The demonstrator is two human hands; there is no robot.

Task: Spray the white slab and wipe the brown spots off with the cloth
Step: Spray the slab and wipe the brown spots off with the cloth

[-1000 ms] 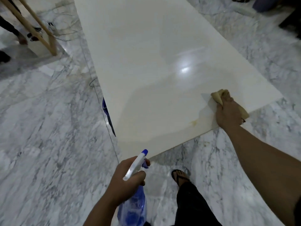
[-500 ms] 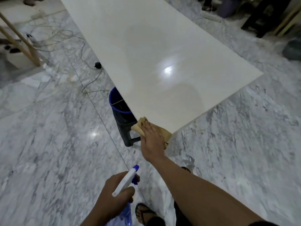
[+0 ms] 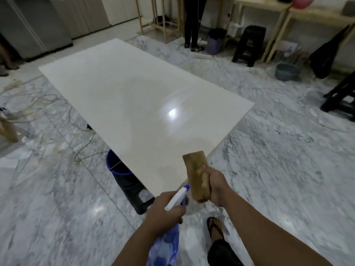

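Note:
The big white slab (image 3: 134, 104) stretches away from me, glossy, with a light glare near its middle and no brown spots that I can make out. My right hand (image 3: 216, 187) grips a folded tan cloth (image 3: 196, 173), lifted off the surface above the slab's near corner. My left hand (image 3: 165, 212) holds the blue spray bottle (image 3: 167, 244) by its neck, its white and blue nozzle (image 3: 177, 196) pointing toward the slab. Both hands are close together in front of the near corner.
A blue bucket (image 3: 115, 163) on a dark stool (image 3: 132, 191) props the slab's near left edge. Cables (image 3: 38, 104) trail over the marble floor at left. Far right are black stools (image 3: 247, 45), wooden tables (image 3: 288, 12), a grey basin (image 3: 286, 72) and a standing person (image 3: 192, 22). My sandalled foot (image 3: 215, 227) is below.
My right hand has lifted the cloth off the slab's near corner and now holds it upright in the air. The camera has tilted up, showing the whole slab and room.

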